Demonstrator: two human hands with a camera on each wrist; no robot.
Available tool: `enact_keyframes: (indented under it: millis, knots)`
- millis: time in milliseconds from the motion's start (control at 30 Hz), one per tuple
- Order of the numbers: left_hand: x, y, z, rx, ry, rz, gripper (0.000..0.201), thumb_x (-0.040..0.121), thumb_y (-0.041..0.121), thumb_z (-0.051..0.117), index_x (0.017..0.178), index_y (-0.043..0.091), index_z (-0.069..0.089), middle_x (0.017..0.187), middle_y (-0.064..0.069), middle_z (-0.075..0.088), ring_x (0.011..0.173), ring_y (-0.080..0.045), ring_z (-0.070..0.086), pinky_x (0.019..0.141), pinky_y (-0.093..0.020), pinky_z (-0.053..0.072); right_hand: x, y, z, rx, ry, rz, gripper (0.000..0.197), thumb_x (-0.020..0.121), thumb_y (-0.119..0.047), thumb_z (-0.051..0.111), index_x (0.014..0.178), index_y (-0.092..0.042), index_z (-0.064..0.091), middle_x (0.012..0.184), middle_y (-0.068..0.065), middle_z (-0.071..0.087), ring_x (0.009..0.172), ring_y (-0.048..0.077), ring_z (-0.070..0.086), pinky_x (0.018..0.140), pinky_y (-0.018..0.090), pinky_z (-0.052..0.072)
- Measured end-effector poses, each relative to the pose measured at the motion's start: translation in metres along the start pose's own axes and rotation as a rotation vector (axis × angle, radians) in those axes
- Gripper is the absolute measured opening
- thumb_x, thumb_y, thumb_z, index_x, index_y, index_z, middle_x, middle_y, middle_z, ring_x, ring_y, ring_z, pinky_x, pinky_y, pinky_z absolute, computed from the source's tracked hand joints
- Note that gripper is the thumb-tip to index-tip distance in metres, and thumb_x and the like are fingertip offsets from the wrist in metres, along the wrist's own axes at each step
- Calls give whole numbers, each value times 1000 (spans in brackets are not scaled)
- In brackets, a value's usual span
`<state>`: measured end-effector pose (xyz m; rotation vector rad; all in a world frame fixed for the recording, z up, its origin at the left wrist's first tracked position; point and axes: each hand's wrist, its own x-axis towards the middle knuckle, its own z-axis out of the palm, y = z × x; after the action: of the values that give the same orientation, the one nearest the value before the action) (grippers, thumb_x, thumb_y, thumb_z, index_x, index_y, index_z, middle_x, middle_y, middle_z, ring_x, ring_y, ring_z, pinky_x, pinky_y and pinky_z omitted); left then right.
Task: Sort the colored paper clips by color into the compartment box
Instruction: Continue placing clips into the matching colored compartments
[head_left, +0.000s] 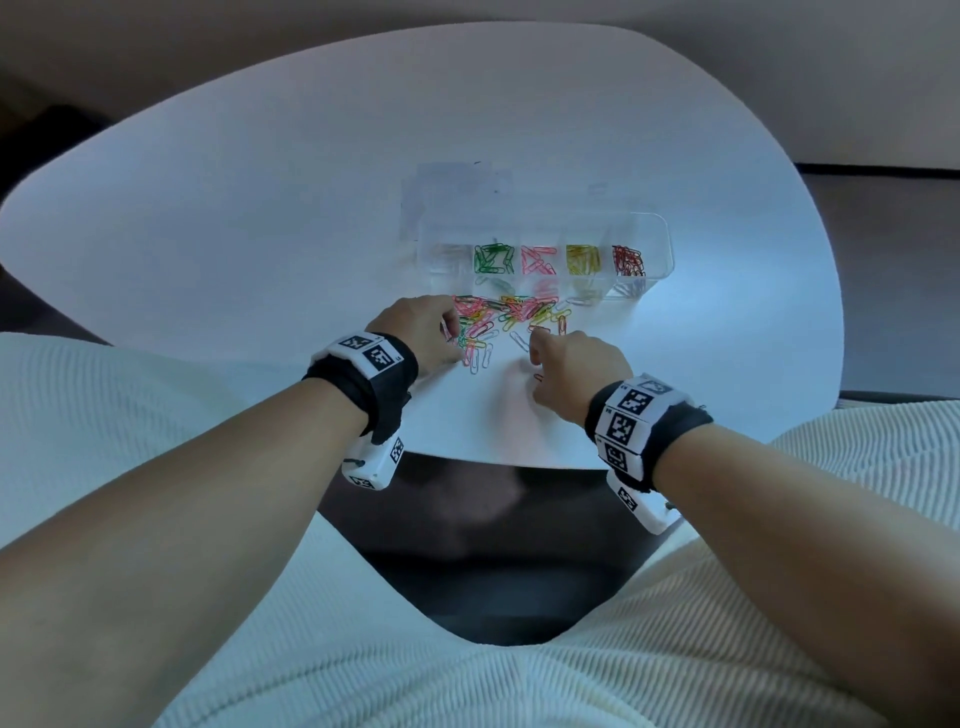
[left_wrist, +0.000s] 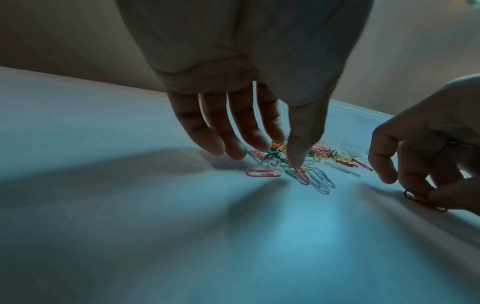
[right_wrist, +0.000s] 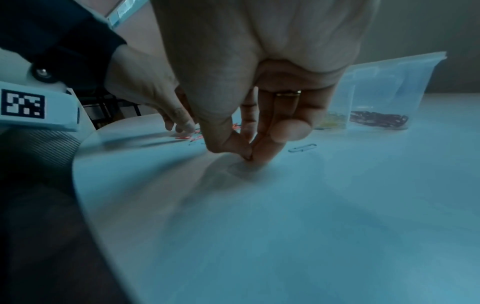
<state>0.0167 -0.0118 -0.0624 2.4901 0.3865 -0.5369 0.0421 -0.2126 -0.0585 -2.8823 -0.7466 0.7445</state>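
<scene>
A white table (head_left: 260, 218) holds a clear box (head_left: 545, 228) with a row of small rooms. From left to right the rooms hold pale clips (head_left: 447, 257), green clips (head_left: 492, 260), pink clips (head_left: 538, 260), yellow clips (head_left: 583, 259) and dark red clips (head_left: 628, 261).

Just in front of the box lies a pile (head_left: 506, 317) of mixed clips in many colors. They are loose on the table, touching and crossing each other. A few silver clips (left_wrist: 320, 180) lie at the near edge of the pile, and one pink clip (left_wrist: 263, 172) lies flat beside them.

The left hand (head_left: 421, 330) is at the left side of the pile. Its fingers (left_wrist: 215, 131) are straight and spread, pointing down at the clips. The thumb tip presses down on a red clip (left_wrist: 302, 174). The hand does not grip anything.

The right hand (head_left: 571, 364) is near the right side of the pile, close to the person. Its thumb and finger pinch a dark red clip (left_wrist: 423, 200) that still touches the table. The other fingers are curled. A gold ring (right_wrist: 288, 94) sits on one finger. One silver clip (right_wrist: 302, 147) lies alone on the table just beside this hand.

Both wrists wear black bands (head_left: 649, 415) with white blocks that have black square marks.
</scene>
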Motion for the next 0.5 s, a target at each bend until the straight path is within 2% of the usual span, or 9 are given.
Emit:
enact_keyframes:
  millis: [100,167,233,333,400,500]
  knots:
    - [1,-3,0,-53,46,-16,15,78,17,67,88,25,59,85,4,63,80,-20,60,73,-30,51,0,1,-1,181,-42,96,17,84,-17,52,99,-15,60,92,5,61,83,28,60,71,31,52]
    - [3,-9,-4,-64,88,-22,15,81,14,66,93,23,61,86,3,61,82,-20,59,72,-27,47,6,8,-7,458,-68,208,18,84,-9,47,82,-6,65,78,11,62,69,28,60,63,28,49]
    - [5,-11,-8,-61,126,8,16,83,11,64,96,21,63,89,2,62,84,-20,59,73,-27,46,10,18,-14,800,-86,324,19,77,1,42,65,-1,57,58,16,56,50,27,52,50,27,42]
    - [3,4,-9,-60,139,170,20,83,5,59,97,18,66,94,1,63,86,-18,59,78,-27,47,12,31,-20,1152,19,436,20,69,5,37,55,-5,46,53,13,49,49,24,44,47,28,34]
    - [0,22,-1,-7,86,333,25,86,4,57,106,16,68,103,0,64,92,-15,57,85,-27,47,14,37,-21,1189,88,448,23,69,5,35,53,-6,47,55,14,51,48,22,42,45,25,32]
    - [2,44,18,89,-4,498,35,88,5,54,120,15,64,114,-3,61,107,-19,52,94,-29,40,16,37,-23,918,164,337,32,73,2,38,54,-14,58,60,2,56,53,20,45,52,24,34]
